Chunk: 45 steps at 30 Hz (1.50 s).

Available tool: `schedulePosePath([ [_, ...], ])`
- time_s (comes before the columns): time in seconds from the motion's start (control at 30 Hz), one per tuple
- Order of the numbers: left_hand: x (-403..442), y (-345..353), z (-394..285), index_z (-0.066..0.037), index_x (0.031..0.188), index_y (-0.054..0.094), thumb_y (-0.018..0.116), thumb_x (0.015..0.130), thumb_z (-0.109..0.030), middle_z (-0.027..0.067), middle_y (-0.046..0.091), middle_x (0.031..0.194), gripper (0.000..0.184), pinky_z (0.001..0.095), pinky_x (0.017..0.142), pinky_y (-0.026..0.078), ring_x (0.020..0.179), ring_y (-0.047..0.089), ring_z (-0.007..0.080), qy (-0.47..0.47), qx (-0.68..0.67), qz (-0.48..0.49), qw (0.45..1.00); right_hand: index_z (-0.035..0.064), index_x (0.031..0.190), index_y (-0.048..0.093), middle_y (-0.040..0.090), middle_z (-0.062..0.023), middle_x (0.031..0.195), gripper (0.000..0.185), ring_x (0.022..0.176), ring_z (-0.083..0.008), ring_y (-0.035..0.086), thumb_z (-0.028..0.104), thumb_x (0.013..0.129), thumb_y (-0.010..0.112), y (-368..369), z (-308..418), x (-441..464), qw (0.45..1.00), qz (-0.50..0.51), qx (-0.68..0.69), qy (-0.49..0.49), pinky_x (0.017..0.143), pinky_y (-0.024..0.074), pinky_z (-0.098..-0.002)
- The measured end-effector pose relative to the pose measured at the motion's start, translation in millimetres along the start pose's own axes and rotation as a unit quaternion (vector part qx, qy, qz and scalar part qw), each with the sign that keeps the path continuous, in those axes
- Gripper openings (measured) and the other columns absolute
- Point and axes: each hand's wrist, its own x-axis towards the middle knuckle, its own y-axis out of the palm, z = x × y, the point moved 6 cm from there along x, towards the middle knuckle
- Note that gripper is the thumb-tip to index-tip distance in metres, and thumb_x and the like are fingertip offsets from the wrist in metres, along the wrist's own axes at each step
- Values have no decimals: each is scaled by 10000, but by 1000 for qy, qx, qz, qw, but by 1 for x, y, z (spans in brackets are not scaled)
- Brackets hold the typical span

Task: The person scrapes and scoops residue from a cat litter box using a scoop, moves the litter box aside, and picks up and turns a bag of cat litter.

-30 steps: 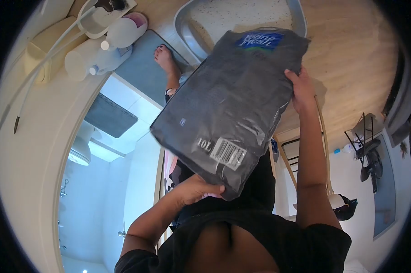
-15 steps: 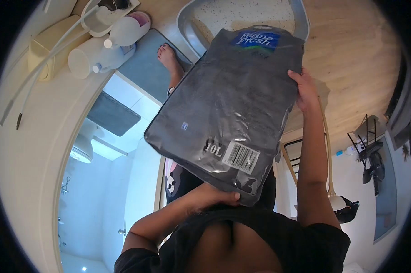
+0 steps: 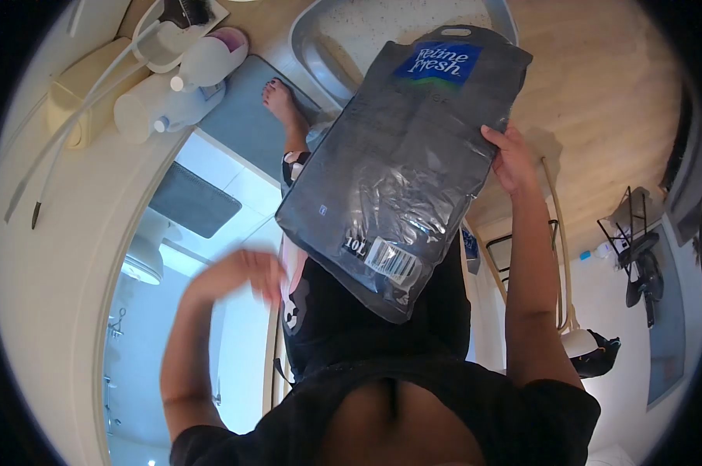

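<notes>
A large grey plastic bag [image 3: 397,171] with a blue "Feline Fresh" label, a "10L" mark and a barcode hangs tilted in front of my body. My right hand [image 3: 512,159] grips its right edge, thumb on the front face; the other fingers are partly hidden behind it. Off the bag, to the left of its lower corner, my left hand [image 3: 246,273] is raised and smeared by motion. Beyond the bag's top lies a grey tray [image 3: 308,46] with small specks inside, partly covered by the bag.
White plastic bottles [image 3: 215,58] and a beige bin [image 3: 87,97] stand at the upper left. A bare foot rests on a grey mat [image 3: 238,101]. A doorway to a bathroom opens at left. At right are a black wire rack [image 3: 627,225] and wooden-framed furniture.
My left hand has let go of the bag's lower edge and moved left. The bag's lower end has shifted slightly up, while my right hand still holds its right side.
</notes>
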Motion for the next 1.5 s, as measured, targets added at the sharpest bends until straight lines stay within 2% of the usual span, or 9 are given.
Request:
schedulePosePath([
  [0.07,47,-66,-32,-41,910,587,456,857,-459,86,630,727,441,285,614,448,661,594,177,53,162,-336,926,26,1210,406,514,-85,1181,438,1019,-188,527,71,810,580,-7,-2,5,1000,13,23,-12,891,414,-318],
  [0.13,122,-117,-42,-36,1060,563,425,857,-510,211,595,953,534,347,806,422,935,566,307,166,329,-408,835,36,1205,415,529,-68,1158,433,1015,-180,528,78,809,585,-19,-16,13,998,31,24,39,881,421,-321],
  [0.2,190,-149,-40,-20,1085,564,423,861,-494,211,587,1022,543,331,849,403,1000,553,293,131,263,-470,832,40,1208,417,536,-62,1145,437,1014,-175,528,86,808,588,-22,-22,15,998,33,40,42,879,422,-323],
  [0.3,270,-172,-14,19,1066,570,449,860,-447,188,596,1023,523,326,846,403,983,558,260,124,40,-403,906,47,1213,419,548,-48,1126,453,1012,-167,527,113,803,603,-32,-21,15,997,30,40,55,876,423,-320],
  [0.83,213,-138,-68,88,1061,549,586,782,-260,143,620,985,448,309,766,439,881,589,230,60,-69,-429,898,-59,1213,405,532,-117,1125,504,1000,-174,531,175,816,607,-80,-14,9,997,-45,-54,5,877,419,-278],
  [0.9,205,-120,-84,43,1013,559,560,814,-272,143,615,961,372,311,799,423,876,586,241,145,-193,-310,920,-53,1224,388,543,-116,1096,525,987,-172,536,175,811,619,-66,-4,-4,997,-61,-56,-10,859,431,-282],
  [1.0,188,-109,-93,15,1023,549,546,799,-238,119,601,927,338,297,846,397,883,562,221,67,-238,-333,910,-31,1271,325,545,-142,1075,576,981,-186,534,141,808,622,-71,0,-11,993,-106,-42,-32,837,443,-306],
  [1.23,191,-146,-94,-38,997,549,513,763,-180,67,568,886,276,305,839,393,806,520,177,113,-70,-540,831,76,1298,324,567,-142,981,562,869,-185,564,92,813,607,-71,5,-11,986,-116,-22,-116,795,456,-304],
  [1.5,148,-110,-137,-12,921,600,508,856,-223,65,623,882,240,278,753,420,798,569,155,132,-83,-396,905,59,1225,438,564,-75,987,438,892,-135,537,138,828,604,-72,8,-18,986,-114,1,-118,779,438,-264],
])
